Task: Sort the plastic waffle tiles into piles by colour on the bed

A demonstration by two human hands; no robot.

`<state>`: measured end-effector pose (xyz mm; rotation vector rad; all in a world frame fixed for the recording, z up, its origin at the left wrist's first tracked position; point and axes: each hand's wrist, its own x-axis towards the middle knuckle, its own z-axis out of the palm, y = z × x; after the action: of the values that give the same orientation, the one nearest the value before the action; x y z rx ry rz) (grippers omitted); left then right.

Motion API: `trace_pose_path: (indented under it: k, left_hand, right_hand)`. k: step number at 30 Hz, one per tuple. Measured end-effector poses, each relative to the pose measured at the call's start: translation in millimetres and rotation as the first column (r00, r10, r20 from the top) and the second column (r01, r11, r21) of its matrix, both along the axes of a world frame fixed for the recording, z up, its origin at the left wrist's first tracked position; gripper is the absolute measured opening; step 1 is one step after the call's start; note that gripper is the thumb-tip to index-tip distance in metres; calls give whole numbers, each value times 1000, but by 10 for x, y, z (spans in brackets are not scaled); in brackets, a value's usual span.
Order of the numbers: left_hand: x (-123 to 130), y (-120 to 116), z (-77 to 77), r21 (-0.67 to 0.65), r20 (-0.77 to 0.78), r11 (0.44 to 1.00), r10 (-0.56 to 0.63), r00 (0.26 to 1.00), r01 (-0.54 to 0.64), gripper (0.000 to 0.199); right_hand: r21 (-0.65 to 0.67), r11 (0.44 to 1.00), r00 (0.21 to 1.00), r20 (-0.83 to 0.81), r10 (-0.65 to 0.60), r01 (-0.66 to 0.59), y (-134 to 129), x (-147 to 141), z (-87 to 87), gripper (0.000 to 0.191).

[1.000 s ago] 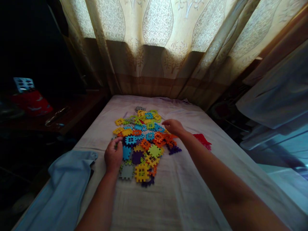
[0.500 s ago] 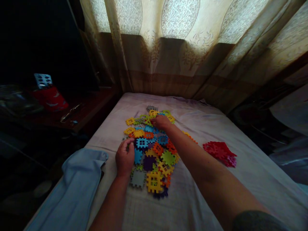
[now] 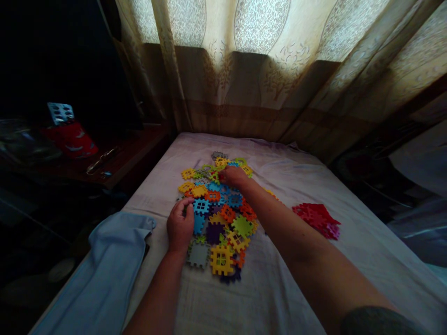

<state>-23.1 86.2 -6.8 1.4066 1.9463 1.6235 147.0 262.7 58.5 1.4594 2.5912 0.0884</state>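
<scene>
A heap of interlocking plastic tiles with toothed edges lies on the bed, in yellow, blue, orange, green, purple and grey. My right hand (image 3: 233,176) reaches over its far part, fingers closed at a bit of red tile (image 3: 221,176), mostly hidden by the hand and the green tiles. At the heap's left edge rests my left hand (image 3: 180,223), fingers curved and thumb apart, nothing seen in it. Its fingertips are beside a blue window tile (image 3: 201,206). Nearer me are a yellow window tile (image 3: 221,260) and a grey tile (image 3: 198,255).
Red and pink tiles (image 3: 316,219) form a separate small pile to the right. A light blue cloth (image 3: 110,253) lies along the left bed edge. A dark wooden table (image 3: 131,151) holds a red container (image 3: 77,139). Patterned curtains (image 3: 244,93) hang behind the bed.
Both hands keep nearly the same places over the heap. The view has shifted slightly, so everything sits a little higher and further left in the picture.
</scene>
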Motion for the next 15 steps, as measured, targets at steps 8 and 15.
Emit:
trace_pose_path:
  k: [8, 15]
  left_hand:
    - [-6, 6, -29, -3, 9, 1000, -10, 1000, 10, 27]
    - [-7, 4, -4, -6, -1, 1000, -17, 1000, 17, 26]
  right_hand:
    - [75, 989, 992, 28, 123, -125, -16, -41, -52, 38]
    - [158, 987, 999, -5, 37, -36, 37, 34, -27, 38]
